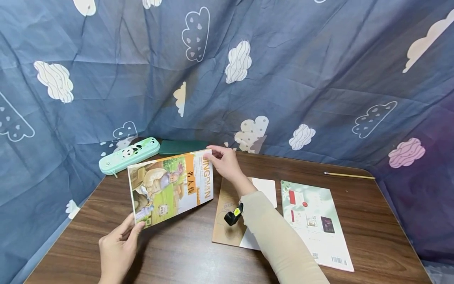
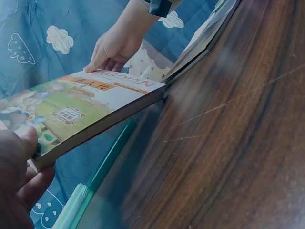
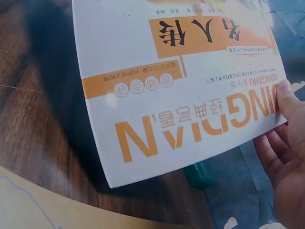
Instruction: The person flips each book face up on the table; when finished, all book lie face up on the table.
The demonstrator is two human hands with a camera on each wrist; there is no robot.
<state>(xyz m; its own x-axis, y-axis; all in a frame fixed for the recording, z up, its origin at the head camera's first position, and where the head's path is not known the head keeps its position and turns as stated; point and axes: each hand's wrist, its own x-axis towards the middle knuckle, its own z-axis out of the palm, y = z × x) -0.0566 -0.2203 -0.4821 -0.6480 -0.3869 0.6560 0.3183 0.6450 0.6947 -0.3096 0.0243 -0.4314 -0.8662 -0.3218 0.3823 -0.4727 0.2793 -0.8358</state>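
Observation:
A paperback book [image 1: 173,185] with an illustrated green and orange cover is held tilted above the table, its cover facing up toward the head camera. My left hand [image 1: 120,246] pinches its lower left corner, thumb on the cover and fingers beneath, as the left wrist view shows. At the upper right corner, my right hand [image 1: 227,163] grips the edge, the thumb [image 3: 287,98] lying on the cover. Orange letters on the book [image 3: 190,129] fill much of the right wrist view.
Behind the book lie a mint pencil case [image 1: 129,156] with a panda and a dark green flat case [image 1: 182,147]. A brown and white book [image 1: 227,225] lies under my right forearm. Right of it are a pale green booklet [image 1: 324,236] and a yellow pencil [image 1: 349,175].

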